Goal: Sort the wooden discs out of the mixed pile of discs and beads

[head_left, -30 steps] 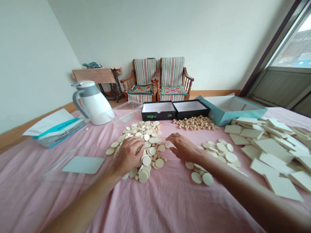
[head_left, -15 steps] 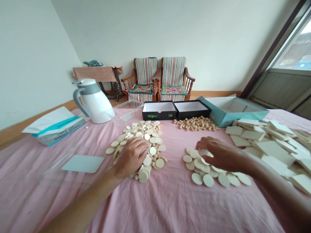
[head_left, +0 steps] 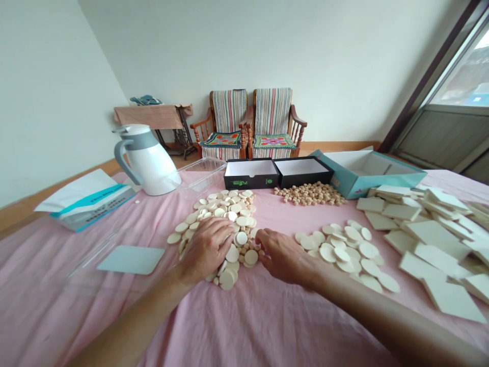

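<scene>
My left hand (head_left: 208, 245) lies over a mixed heap of pale round wooden discs (head_left: 241, 238) and small wooden beads or cubes (head_left: 246, 250). Its fingers drape across the discs, with the tips partly hidden. At the heap's right edge is my right hand (head_left: 284, 255), its thumb and forefinger apart and no piece visible between them. Behind the right wrist lies a separate spread of round discs (head_left: 341, 254), partly covered by the forearm. Farther back, a pile of small wooden pieces (head_left: 311, 193) sits in front of the black boxes.
Two black boxes (head_left: 250, 182) and a blue box (head_left: 372, 176) stand at the back. Square wooden boards (head_left: 435, 239) pile up at right. On the left are a white jug (head_left: 151, 165), a packet (head_left: 93, 199), a clear plastic tray (head_left: 204, 173) and a pale card (head_left: 131, 259).
My right hand has moved left, from above the separate disc spread to the right edge of the mixed heap. My left hand stays nearly where it was.
</scene>
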Demonstrator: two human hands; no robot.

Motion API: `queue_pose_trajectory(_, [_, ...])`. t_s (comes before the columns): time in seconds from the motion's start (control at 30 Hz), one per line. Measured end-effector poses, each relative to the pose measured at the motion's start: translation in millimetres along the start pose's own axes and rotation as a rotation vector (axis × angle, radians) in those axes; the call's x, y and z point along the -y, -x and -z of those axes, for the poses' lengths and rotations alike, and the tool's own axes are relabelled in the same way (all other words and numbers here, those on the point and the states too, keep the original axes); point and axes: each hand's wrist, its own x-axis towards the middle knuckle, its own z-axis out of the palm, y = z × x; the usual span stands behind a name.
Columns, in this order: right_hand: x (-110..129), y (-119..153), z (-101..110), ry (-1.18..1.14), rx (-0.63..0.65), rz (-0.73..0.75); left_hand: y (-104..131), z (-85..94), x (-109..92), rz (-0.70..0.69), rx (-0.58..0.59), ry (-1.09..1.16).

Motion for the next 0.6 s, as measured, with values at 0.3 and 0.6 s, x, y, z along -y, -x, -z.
queue_pose_trajectory(0.3, [-37,-22,14,-0.01,-0.096,-0.052,2,-4.4,6,0.011,-0.029,0.016])
queue_pose_trajectory(0.6, [-101,-64,55,0.211,-0.297,-0.325,1,-1.7,4,0.022,0.002,0.012])
